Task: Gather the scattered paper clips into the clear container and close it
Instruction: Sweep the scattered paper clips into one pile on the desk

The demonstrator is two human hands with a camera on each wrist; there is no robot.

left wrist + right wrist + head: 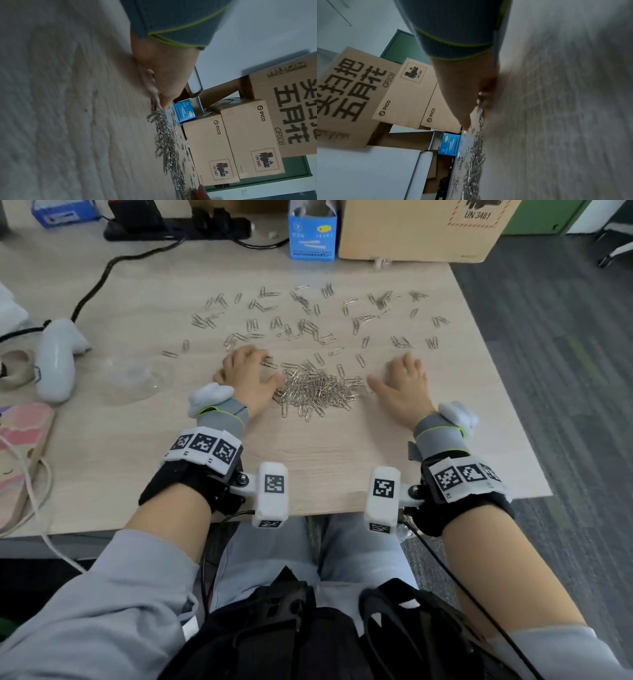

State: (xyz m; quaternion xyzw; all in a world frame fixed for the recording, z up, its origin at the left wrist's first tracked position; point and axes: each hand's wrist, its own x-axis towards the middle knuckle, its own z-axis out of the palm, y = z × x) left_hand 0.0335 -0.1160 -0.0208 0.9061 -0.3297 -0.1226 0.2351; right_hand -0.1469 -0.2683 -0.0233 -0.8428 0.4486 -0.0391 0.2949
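We have both hands flat on the counter [308,460], palms down and fingers spread wide, holding nothing. The left hand [247,374] rests against the left edge of the heap of paper clips [317,390], its thumb touching the clips; the right hand [402,386] rests at the heap's right edge, thumb pointing in toward it. We judge we are in the raking stage, cupping clips inward from both sides.

So far, we have a dense heap between our hands, which looks like less than half of the clips. Beyond the heap, toward the blue box [312,232] at the back of the counter, many loose clips [308,316] lie scattered in a broad band, some well to the left of the heap and some well to its right, near the counter's edge.

The clear container [137,380] sits to the left of the heap, beyond our left hand, faint against the wood. We see no clips in it, and we cannot tell whether what shows there is the body, the lid, or both.

What remains, as we judge it: sweep in the far clips, move everything into the container, and close it.
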